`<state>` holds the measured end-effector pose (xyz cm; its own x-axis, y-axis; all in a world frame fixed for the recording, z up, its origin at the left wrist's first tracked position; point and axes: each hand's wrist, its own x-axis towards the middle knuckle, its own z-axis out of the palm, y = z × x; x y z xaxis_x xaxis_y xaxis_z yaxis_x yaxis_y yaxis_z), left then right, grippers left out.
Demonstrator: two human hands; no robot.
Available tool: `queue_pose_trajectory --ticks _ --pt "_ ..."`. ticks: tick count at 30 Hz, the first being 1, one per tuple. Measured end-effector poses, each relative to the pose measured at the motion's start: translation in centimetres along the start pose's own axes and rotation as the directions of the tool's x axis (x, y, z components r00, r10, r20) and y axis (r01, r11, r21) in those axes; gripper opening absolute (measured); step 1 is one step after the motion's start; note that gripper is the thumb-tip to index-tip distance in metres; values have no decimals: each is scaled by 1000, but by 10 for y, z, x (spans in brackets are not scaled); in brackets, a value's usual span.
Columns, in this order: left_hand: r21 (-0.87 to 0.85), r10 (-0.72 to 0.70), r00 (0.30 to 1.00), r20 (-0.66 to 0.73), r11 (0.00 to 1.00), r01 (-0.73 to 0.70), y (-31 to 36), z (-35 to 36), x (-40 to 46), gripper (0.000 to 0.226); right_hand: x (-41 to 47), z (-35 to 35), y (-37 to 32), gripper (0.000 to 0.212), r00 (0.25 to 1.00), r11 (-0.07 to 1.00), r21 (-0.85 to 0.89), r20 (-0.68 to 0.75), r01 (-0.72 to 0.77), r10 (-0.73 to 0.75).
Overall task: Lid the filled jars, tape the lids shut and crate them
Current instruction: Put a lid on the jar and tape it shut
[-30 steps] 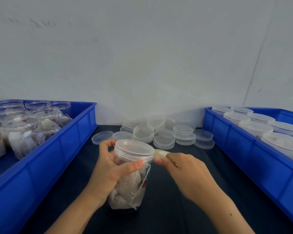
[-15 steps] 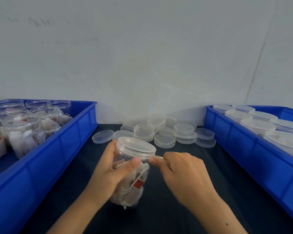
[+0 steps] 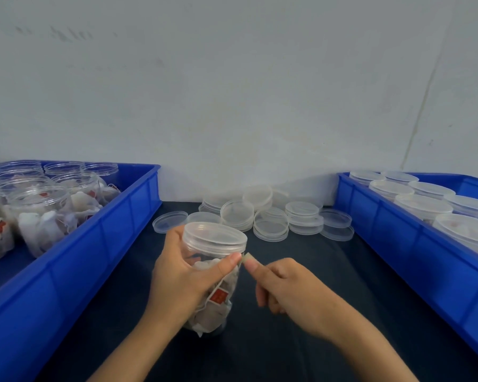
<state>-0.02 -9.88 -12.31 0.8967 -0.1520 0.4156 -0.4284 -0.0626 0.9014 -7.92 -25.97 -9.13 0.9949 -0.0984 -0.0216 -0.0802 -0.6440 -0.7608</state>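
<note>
We hold the jar point(image 3: 213, 285) upright on the dark counter point(image 3: 301, 340), between the 2 blue crates. Our left hand point(image 3: 182, 277) wraps the jar body, fingers point(image 3: 174, 238) curled round its far side and thumb pressed on the near wall just below the lid point(image 3: 214, 236). The lid sits on the jar. Our right hand point(image 3: 284, 288), just right of the jar, pinches a small tab of tape point(image 3: 248, 257) between thumb and forefinger; the remaining fingers are curled. The tab lies beside the left thumb tip at the lid's lower rim. Behind the jar, loose lids point(image 3: 271, 219) lie in short stacks near the wall. Left of the jar, the left crate point(image 3: 75, 260) holds open filled jars point(image 3: 39, 213). Right of the jar, the right crate point(image 3: 414, 238) holds lidded jars point(image 3: 422, 204).
</note>
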Motion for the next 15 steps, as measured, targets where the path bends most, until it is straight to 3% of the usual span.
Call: queue_pose_trajectory --ticks 6,11,15 --pt "-27 -32 997 66 999 33 -1 -2 8 76 0 -17 5 52 992 963 -260 -82 71 -96" --pt "-71 -41 982 182 996 55 1 0 11 83 4 -18 5 60 974 905 -419 -162 76 -157" --pt "-134 -63 971 231 986 95 0 3 12 88 7 -20 10 60 963 893 -444 -198 77 -182"
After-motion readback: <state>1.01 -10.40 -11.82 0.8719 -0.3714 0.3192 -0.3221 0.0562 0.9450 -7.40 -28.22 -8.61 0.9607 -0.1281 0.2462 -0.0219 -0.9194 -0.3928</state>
